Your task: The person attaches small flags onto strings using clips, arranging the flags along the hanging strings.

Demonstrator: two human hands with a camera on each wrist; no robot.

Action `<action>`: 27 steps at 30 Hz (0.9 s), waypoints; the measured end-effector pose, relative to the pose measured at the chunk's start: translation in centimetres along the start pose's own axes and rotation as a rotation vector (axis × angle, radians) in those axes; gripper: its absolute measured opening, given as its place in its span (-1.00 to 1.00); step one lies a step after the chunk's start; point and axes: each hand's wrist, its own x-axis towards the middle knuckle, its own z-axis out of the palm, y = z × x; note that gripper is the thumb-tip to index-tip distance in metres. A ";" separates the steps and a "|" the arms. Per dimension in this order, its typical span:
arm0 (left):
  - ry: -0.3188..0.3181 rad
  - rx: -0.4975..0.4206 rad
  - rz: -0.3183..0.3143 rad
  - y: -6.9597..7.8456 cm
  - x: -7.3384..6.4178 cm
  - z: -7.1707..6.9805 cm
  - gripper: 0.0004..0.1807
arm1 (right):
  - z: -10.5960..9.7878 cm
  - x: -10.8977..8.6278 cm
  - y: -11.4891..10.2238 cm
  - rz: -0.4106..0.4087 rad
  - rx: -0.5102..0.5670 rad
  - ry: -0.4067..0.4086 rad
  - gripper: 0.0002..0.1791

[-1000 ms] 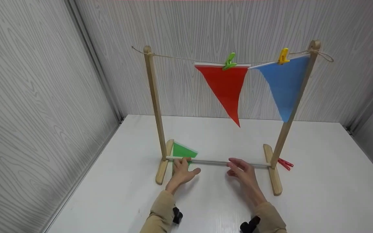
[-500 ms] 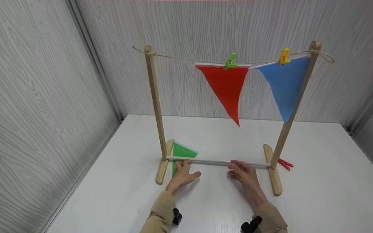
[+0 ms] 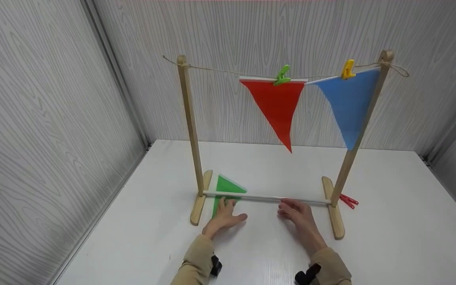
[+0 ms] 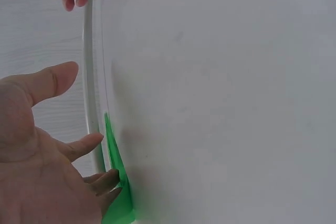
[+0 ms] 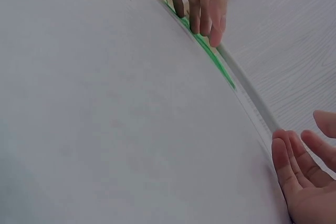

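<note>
A green triangular pennant (image 3: 228,185) lies on the table under the white crossbar (image 3: 261,197) of a wooden stand. My left hand (image 3: 224,217) touches the pennant's near part with its fingertips, its thumb spread away to the right. In the left wrist view the green pennant (image 4: 119,192) shows beneath those fingers, partly hidden by them. My right hand (image 3: 300,219) has its fingertips at the crossbar's right half, lightly bent, with the thumb apart in the right wrist view. A red pennant (image 3: 275,107) and a blue pennant (image 3: 348,103) hang from the string above.
A green clip (image 3: 282,76) and a yellow clip (image 3: 348,69) hold the hanging pennants on the string (image 3: 216,70), which runs between the left post (image 3: 189,118) and right post (image 3: 350,158). A red clip (image 3: 348,200) lies behind the right foot. Grey panels enclose the table.
The green pennant has slid a little to the right under the bar. My left fingers have drawn back from over the bar to its near side. The right hand has barely shifted.
</note>
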 end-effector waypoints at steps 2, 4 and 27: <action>-0.017 0.023 -0.004 0.2 -0.1 0.1 -0.23 | 0.0 -0.1 0.0 -0.011 -0.028 -0.005 -0.63; -0.031 0.045 -0.004 0.3 -0.2 0.1 -0.25 | 0.0 -0.1 0.0 -0.020 -0.053 -0.014 -0.63; -0.019 0.161 0.052 0.7 0.0 0.5 -0.26 | 0.1 -0.4 0.1 -0.049 -0.182 0.004 -0.64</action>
